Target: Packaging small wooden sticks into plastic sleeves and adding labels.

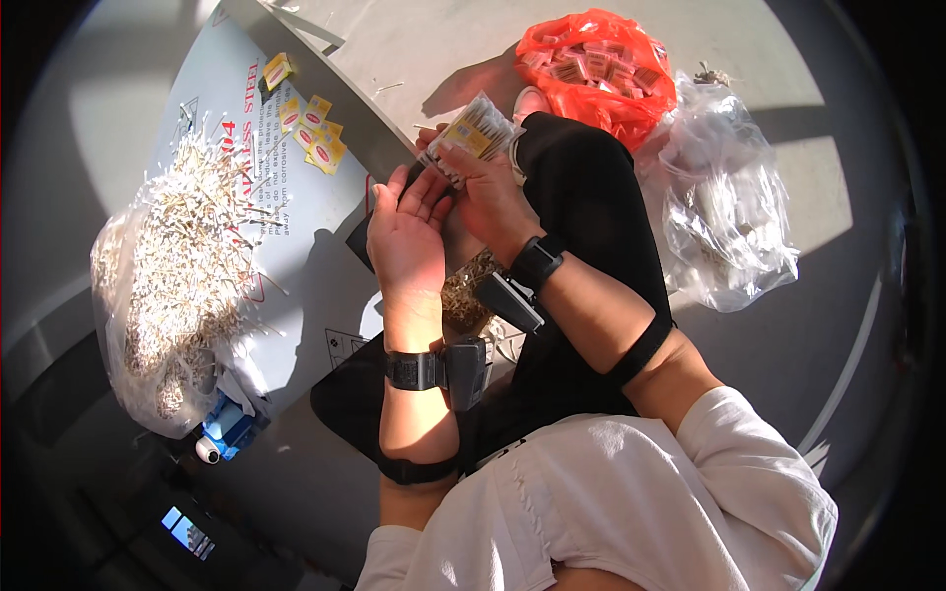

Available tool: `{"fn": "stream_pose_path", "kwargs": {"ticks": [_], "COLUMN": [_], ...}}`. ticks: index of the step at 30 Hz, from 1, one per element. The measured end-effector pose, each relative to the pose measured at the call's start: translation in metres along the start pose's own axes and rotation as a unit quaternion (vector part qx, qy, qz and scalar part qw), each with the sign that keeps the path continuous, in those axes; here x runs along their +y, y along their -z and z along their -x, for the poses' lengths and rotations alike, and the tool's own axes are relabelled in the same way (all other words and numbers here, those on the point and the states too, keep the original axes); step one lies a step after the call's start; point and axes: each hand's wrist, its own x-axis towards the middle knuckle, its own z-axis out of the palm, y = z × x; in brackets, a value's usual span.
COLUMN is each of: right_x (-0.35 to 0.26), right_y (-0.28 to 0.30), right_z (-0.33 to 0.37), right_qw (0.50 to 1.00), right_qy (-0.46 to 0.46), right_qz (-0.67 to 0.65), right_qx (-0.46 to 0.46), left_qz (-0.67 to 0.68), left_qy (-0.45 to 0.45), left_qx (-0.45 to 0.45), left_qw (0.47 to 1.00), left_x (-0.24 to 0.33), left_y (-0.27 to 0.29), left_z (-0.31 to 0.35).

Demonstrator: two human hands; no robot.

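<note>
In my right hand point(493, 202) is a small clear packet of cotton swabs point(475, 130) with a yellow card in it, gripped between thumb and fingers. My left hand point(410, 241) lies palm up just left of and below the packet, its fingers stretched out and holding nothing that I can see. Its fingertips come close to the right hand; whether they touch is unclear. Beneath the wrists, a heap of loose swabs point(461, 295) shows partly, mostly hidden by my arms.
A large clear bag spilling loose cotton swabs point(182, 266) rests on the steel-topped table point(296, 222) at left. Several yellow cards point(321, 146) lie near its far edge. On the floor, beyond my knee, stand a red bag of filled packets point(596, 69) and a clear plastic bag point(729, 212).
</note>
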Motion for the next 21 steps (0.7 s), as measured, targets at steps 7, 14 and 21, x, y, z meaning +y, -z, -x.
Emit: {"fn": "stream_pose_path", "kwargs": {"ticks": [7, 14, 21], "right_x": [-0.025, -0.074, -0.050], "right_y": [-0.004, -0.007, -0.021], "right_z": [-0.005, 0.010, 0.065], "right_qw": [0.999, 0.984, 0.907], "right_qy": [0.009, -0.136, -0.401], "right_qz": [0.038, -0.102, -0.131], "right_qx": [0.036, 0.059, 0.007], "left_qz": [0.017, -0.400, -0.665], "left_qy": [-0.012, -0.328, -0.561], "left_qx": [-0.060, 0.011, -0.125], "left_qw": [0.998, 0.856, 0.476], "left_x": [-0.001, 0.019, 0.050], "left_y": [0.000, 0.005, 0.013], "left_z": [-0.004, 0.031, 0.071]}}
